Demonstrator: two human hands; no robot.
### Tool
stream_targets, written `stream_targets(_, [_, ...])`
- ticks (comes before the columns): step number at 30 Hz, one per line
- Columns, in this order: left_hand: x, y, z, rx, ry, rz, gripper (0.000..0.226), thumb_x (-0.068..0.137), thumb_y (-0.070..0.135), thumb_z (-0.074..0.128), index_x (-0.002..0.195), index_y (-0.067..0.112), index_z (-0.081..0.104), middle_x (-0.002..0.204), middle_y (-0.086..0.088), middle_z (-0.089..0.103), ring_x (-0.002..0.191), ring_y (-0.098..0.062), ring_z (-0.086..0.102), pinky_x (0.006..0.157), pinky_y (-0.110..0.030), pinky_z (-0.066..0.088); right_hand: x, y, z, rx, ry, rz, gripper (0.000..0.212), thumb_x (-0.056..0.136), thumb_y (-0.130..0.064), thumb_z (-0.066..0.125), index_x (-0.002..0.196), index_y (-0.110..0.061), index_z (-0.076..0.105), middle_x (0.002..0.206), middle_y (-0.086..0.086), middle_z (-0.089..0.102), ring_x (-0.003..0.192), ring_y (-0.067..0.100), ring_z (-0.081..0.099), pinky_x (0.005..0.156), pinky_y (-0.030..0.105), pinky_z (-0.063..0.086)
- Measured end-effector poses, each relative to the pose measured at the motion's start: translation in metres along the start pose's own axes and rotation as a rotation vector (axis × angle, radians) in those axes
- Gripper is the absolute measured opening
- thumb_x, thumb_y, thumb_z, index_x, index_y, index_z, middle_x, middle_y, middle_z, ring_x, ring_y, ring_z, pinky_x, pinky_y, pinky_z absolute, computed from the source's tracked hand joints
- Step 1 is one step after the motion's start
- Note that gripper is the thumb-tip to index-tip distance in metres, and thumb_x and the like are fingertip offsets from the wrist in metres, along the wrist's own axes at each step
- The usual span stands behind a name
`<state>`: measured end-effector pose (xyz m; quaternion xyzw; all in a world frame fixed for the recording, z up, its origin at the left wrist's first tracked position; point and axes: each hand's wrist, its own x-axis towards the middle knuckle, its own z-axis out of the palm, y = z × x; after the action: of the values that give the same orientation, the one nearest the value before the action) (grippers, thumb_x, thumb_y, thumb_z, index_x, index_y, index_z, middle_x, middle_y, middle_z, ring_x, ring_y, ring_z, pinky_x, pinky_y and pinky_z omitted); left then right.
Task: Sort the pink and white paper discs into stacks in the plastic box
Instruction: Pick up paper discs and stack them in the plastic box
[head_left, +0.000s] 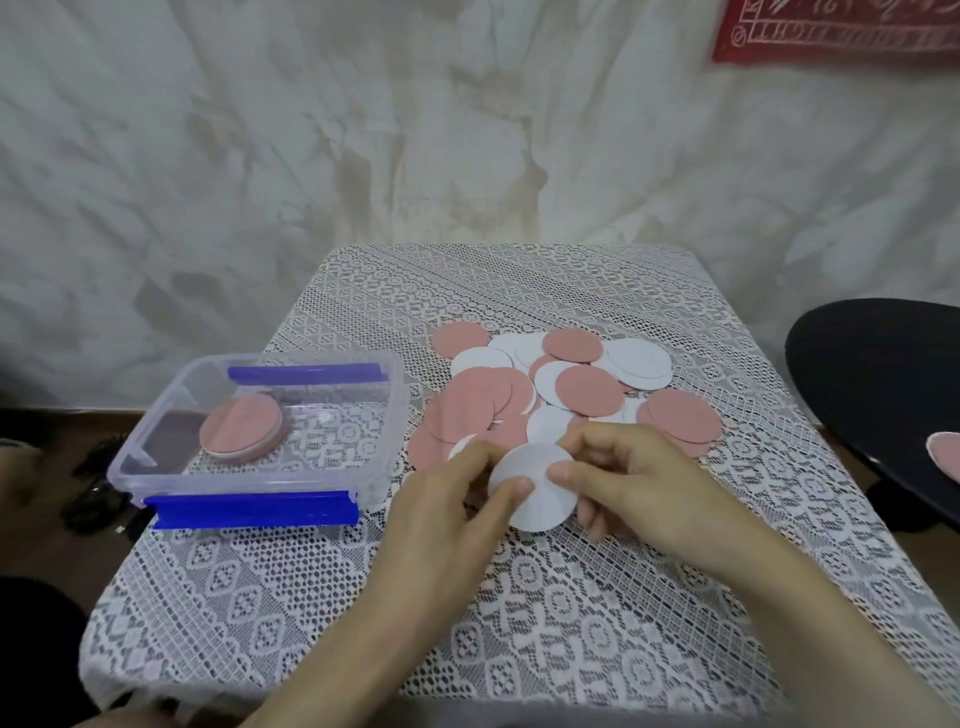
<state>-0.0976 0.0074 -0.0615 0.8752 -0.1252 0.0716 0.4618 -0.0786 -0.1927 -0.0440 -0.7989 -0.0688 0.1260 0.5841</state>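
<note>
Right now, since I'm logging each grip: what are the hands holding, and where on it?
A white disc, held by both: the left hand pinches its left edge, the right hand its right edge, thumbs on top.

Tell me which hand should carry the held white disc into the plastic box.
Left, probably. Both the left hand and right hand pinch the white disc, but the plastic box lies on the left hand's side; the right hand would have to reach across.
</note>
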Motion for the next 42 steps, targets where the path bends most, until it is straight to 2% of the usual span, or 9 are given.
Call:
stream_targets(4, [-0.003,-0.007,-0.002,-0.030,0.014,-0.061,0.008,0.093,0.041,0.064,0.094,0.034,0.067,0.078,0.013,0.069,0.074,-0.006,0.063,0.066,-0.036,0.053,0.006,0.004,-0.003,-0.126,0.093,-0.002,0.025,0.101,-0.028,0.061,0.077,-0.023,0.070,0.065,0.002,0.068,0.053,0.017,0.058,0.049,0.025,0.044])
stream_targets(8, [0.002,-0.015,-0.004,-0.021,0.001,-0.101,0.007,0.094,0.041,0.061,0.096,0.036,0.066,0.080,0.025,0.065,0.071,0.003,0.057,0.056,-0.018,0.039,0.016,0.014,-0.023,-0.546,0.315,0.007,0.007,0.094,-0.035,0.066,0.090,-0.035,0.072,0.075,-0.013,0.068,0.073,0.007,0.062,0.072,0.032,0.051])
stream_targets(11, [0.009,-0.016,-0.003,-0.051,-0.011,-0.116,0.005,0.096,0.037,0.061,0.097,0.036,0.066,0.078,0.030,0.062,0.070,0.005,0.055,0.057,-0.013,0.041,0.021,0.013,-0.029,-0.642,0.387,0.046,0.015,0.094,-0.040,0.065,0.107,-0.035,0.069,0.078,-0.012,0.064,0.078,0.004,0.059,0.070,0.029,0.045])
stream_targets(17, [0.023,-0.014,0.007,-0.097,-0.034,-0.107,0.006,0.096,0.031,0.061,0.093,0.033,0.066,0.074,0.029,0.062,0.068,0.003,0.056,0.056,-0.014,0.040,0.052,0.012,-0.032,-0.822,0.468,0.192,0.053,0.089,-0.062,0.059,0.121,-0.020,0.064,0.111,0.005,0.071,0.105,0.033,0.063,0.085,0.040,0.050])
stream_targets(23, [0.026,-0.014,0.009,-0.138,-0.019,-0.131,0.008,0.098,0.032,0.058,0.099,0.033,0.066,0.080,0.010,0.070,0.071,-0.010,0.063,0.062,-0.033,0.050,0.060,0.010,-0.029,-0.656,0.504,0.153,0.033,0.085,-0.042,0.074,0.103,-0.023,0.053,0.097,-0.003,0.063,0.090,0.025,0.061,0.069,0.036,0.038])
stream_targets(27, [0.025,-0.010,0.010,-0.198,-0.051,-0.167,0.015,0.102,0.023,0.053,0.102,0.030,0.066,0.067,0.013,0.068,0.049,-0.002,0.059,0.049,-0.023,0.044,0.053,0.015,-0.030,-0.398,0.452,0.024,0.016,0.094,-0.027,0.067,0.086,-0.016,0.059,0.081,-0.006,0.066,0.072,0.015,0.058,0.062,0.032,0.041])
stream_targets(31, [0.022,-0.007,0.007,-0.233,-0.053,-0.207,0.022,0.104,0.020,0.046,0.106,0.032,0.065,0.066,0.002,0.070,0.045,-0.008,0.056,0.047,-0.025,0.045,0.031,0.006,-0.027,-0.011,0.372,-0.014,0.021,0.102,-0.014,0.057,0.084,-0.005,0.062,0.057,0.001,0.056,0.042,0.006,0.049,0.046,0.017,0.041])
stream_targets(37, [0.019,-0.002,0.011,-0.331,-0.123,-0.228,0.027,0.106,0.020,0.042,0.106,0.033,0.066,0.061,-0.003,0.067,0.046,-0.015,0.051,0.050,-0.033,0.044,0.009,0.013,-0.008,-0.097,0.113,0.046,0.012,0.098,-0.022,0.064,0.089,-0.014,0.064,0.058,0.002,0.061,0.045,0.012,0.055,0.044,0.024,0.041])
stream_targets(42, [0.016,-0.004,0.010,-0.319,-0.159,-0.156,0.012,0.100,0.031,0.056,0.105,0.034,0.066,0.067,0.002,0.066,0.052,-0.007,0.056,0.049,-0.030,0.046,0.009,0.015,-0.002,-0.134,0.107,-0.021,0.016,0.092,-0.029,0.072,0.081,-0.022,0.063,0.055,-0.001,0.060,0.046,0.014,0.053,0.045,0.023,0.038])
